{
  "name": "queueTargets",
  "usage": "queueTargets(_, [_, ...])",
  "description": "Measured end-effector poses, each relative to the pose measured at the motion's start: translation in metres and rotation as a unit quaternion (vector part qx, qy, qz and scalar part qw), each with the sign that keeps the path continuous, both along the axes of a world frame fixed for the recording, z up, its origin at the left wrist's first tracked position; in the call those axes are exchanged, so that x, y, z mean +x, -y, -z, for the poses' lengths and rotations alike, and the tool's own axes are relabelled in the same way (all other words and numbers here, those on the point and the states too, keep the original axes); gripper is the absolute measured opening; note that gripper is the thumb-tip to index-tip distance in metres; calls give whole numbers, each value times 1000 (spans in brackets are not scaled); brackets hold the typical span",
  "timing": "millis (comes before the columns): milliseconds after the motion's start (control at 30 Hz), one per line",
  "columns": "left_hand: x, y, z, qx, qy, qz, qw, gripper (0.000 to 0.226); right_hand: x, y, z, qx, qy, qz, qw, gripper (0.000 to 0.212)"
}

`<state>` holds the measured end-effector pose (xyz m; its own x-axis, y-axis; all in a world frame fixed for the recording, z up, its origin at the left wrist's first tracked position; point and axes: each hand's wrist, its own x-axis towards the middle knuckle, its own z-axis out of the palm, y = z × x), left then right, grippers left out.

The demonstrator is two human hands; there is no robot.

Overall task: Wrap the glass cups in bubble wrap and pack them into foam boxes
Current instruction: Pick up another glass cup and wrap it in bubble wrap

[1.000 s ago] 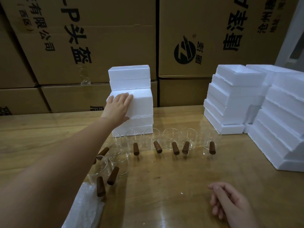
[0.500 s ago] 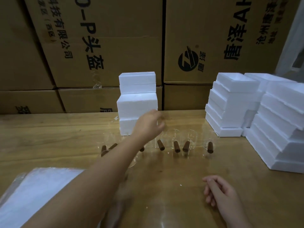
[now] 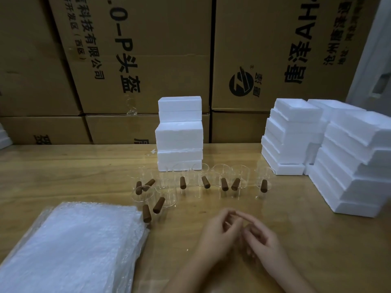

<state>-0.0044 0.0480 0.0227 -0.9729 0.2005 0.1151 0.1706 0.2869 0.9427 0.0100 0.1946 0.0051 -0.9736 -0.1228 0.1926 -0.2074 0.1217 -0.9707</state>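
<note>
The left hand [image 3: 220, 237] has come away from the stack of closed foam boxes [image 3: 179, 136], where it was pressing a second ago, and has drawn back to meet the right hand [image 3: 264, 244] low over the near edge of the desk [image 3: 296, 218]. The stack stands squared against the cardboard cartons [image 3: 148, 49], so that packed lot looks set aside and a fresh cup is probably next.

Both hands hover close together, fingertips touching one another. The left hand's fingers are loosely curled, and the right hand has one finger stretched across towards them. Neither hand visibly holds anything.

The glass cups [image 3: 221, 175], each with a brown handle, stand unwrapped in a loose row between the hands and the closed stack, with a few more clustered at the left end. The pile of bubble wrap [image 3: 74, 246] lies just left of the hands, and the open foam box halves [image 3: 296, 132] are stacked at the right.
</note>
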Motion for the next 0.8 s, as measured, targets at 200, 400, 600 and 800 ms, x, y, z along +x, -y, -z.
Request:
queueTargets(200, [17,24,20,31,-10,-3,999,20,5,3,2,129,-26,-59,989,43])
queueTargets(400, [16,25,22,62,14,14,998,18,5,14,12,243,-43,-18,969,16])
queueTargets(600, [13,28,21,60,24,4,998,19,1,24,9,314,-39,-13,949,15])
queueTargets(800, [13,30,22,87,24,-18,996,18,-1,26,5,319,-37,-11,947,30])
